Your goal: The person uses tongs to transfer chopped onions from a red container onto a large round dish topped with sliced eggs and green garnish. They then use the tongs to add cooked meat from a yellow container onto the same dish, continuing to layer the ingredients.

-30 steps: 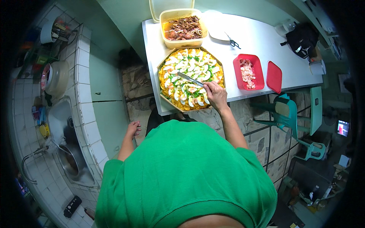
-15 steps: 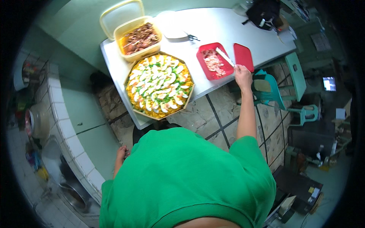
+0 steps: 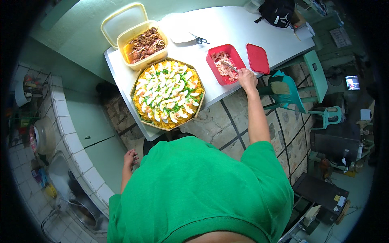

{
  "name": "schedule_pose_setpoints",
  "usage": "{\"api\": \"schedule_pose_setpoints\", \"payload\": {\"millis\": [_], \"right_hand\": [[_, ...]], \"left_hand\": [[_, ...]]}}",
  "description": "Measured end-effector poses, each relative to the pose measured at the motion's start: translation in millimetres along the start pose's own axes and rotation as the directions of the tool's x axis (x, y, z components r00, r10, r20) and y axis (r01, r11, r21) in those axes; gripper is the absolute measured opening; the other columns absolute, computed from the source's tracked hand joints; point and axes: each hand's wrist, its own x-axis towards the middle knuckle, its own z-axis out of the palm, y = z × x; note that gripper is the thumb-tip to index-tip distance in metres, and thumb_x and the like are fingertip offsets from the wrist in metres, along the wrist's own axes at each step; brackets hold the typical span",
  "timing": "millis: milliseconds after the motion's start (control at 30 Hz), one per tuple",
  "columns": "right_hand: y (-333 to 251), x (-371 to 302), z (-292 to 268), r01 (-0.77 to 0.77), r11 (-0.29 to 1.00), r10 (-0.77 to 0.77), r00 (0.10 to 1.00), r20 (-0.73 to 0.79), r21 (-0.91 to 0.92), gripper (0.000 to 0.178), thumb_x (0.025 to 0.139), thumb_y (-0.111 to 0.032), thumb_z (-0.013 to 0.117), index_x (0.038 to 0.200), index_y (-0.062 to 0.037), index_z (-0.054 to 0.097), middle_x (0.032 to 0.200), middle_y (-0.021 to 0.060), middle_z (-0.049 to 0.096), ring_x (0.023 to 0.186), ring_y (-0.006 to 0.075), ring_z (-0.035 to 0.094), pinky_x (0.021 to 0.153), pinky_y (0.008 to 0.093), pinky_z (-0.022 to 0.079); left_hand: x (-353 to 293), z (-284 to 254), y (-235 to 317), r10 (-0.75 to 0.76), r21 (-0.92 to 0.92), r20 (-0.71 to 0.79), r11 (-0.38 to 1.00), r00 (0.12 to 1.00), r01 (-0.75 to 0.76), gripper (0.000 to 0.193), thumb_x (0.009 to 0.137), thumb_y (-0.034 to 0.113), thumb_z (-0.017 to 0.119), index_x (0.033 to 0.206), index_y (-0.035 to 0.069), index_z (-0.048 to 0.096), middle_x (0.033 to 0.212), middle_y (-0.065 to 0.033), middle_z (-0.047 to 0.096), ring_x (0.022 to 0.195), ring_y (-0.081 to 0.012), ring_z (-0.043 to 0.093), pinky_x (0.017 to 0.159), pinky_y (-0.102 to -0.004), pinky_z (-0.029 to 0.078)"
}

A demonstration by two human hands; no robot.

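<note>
My right hand point(image 3: 248, 79) is closed around a slim silver utensil point(image 3: 229, 65), whose far end dips into pinkish-white chopped food in a red plastic container point(image 3: 209, 60). The exact kind of utensil is unclear. To the right of that container lies its red lid point(image 3: 258, 58). My left hand point(image 3: 130, 158) hangs low beside the table, fingers loosely apart, with nothing in it. On the table's near left corner sits an octagonal tray point(image 3: 201, 106) of yellow noodles, topped with egg slices and chopped greens. Behind it stands a cream tub point(image 3: 142, 64) of brown meat in orange sauce.
The white table point(image 3: 227, 28) also bears a pale stack of plates point(image 3: 178, 30), black scissors point(image 3: 199, 39) and a black backpack point(image 3: 276, 13). The tub's clear lid point(image 3: 124, 25) leans behind it. A teal chair point(image 3: 289, 91) stands right; a tiled counter point(image 3: 75, 143) runs along the left.
My right hand has moved left and slightly down, bringing the utensil from above the red container's right side into the food. My left hand has risen slightly, its fingers opening a little.
</note>
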Motion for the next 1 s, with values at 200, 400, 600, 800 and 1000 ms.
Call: {"api": "schedule_pose_setpoints", "payload": {"millis": [200, 400, 600, 800, 1000], "right_hand": [[11, -17, -21, -0.078, 0.990, 0.088, 0.993, -0.083, 0.121, 0.029, 0.092, -0.036, 0.054, 0.099, -0.0114, 0.069, 0.096, 0.0190, 0.067, 0.093, 0.0406, 0.063, 0.080, 0.0505, 0.049], [24, -35, -37, -0.105, 0.993, 0.097, 0.986, -0.135, -0.053, 0.027, 0.093, -0.031, 0.053, 0.094, -0.0076, 0.067, 0.101, 0.0167, 0.067, 0.093, 0.0412, 0.064, 0.080, 0.0509, 0.049], [11, -18, -18, -0.074, 0.997, 0.073, 0.994, -0.082, -0.018, 0.035, 0.095, -0.036, 0.049, 0.096, -0.0071, 0.069, 0.102, 0.0170, 0.067, 0.095, 0.0415, 0.064, 0.082, 0.0519, 0.050], [-6, 2, -11, -0.027, 0.998, 0.027, 1.000, -0.010, -0.059, 0.033, 0.095, -0.035, 0.050, 0.097, -0.0078, 0.070, 0.102, 0.0179, 0.068, 0.097, 0.0398, 0.064, 0.083, 0.0516, 0.049], [18, -23, -31, -0.047, 0.995, 0.062, 0.982, -0.176, 0.090, 0.027, 0.092, -0.033, 0.054, 0.097, -0.0109, 0.070, 0.098, 0.0172, 0.068, 0.094, 0.0395, 0.064, 0.081, 0.0505, 0.049]], "left_hand": [[-2, -2, -23, -0.100, 0.031, -0.033, 0.994, 0.994, 0.101, 0.026, 0.098, 0.034, 0.053, 0.120, 0.021, 0.059, 0.099, 0.0014, 0.062, 0.081, -0.0173, 0.061, 0.063, -0.0375, 0.047], [-4, -3, -28, -0.067, 0.028, -0.006, 0.997, 0.998, 0.067, 0.028, 0.097, 0.035, 0.055, 0.120, 0.020, 0.058, 0.100, 0.0001, 0.062, 0.082, -0.0185, 0.060, 0.065, -0.0381, 0.047], [-1, 2, -4, -0.027, 0.073, -0.019, 0.997, 0.999, 0.028, 0.031, 0.096, 0.035, 0.056, 0.121, 0.019, 0.057, 0.100, 0.0000, 0.062, 0.081, -0.0174, 0.061, 0.065, -0.0375, 0.047], [4, -2, 3, 0.004, -0.033, -0.010, 0.999, 1.000, -0.004, 0.028, 0.096, 0.035, 0.056, 0.119, 0.020, 0.058, 0.099, 0.0017, 0.062, 0.080, -0.0145, 0.061, 0.065, -0.0367, 0.047], [-11, 0, -15, -0.070, 0.037, -0.052, 0.997, 0.996, 0.072, 0.028, 0.096, 0.036, 0.056, 0.118, 0.019, 0.059, 0.097, 0.0020, 0.062, 0.077, -0.0151, 0.061, 0.062, -0.0354, 0.047]]}}
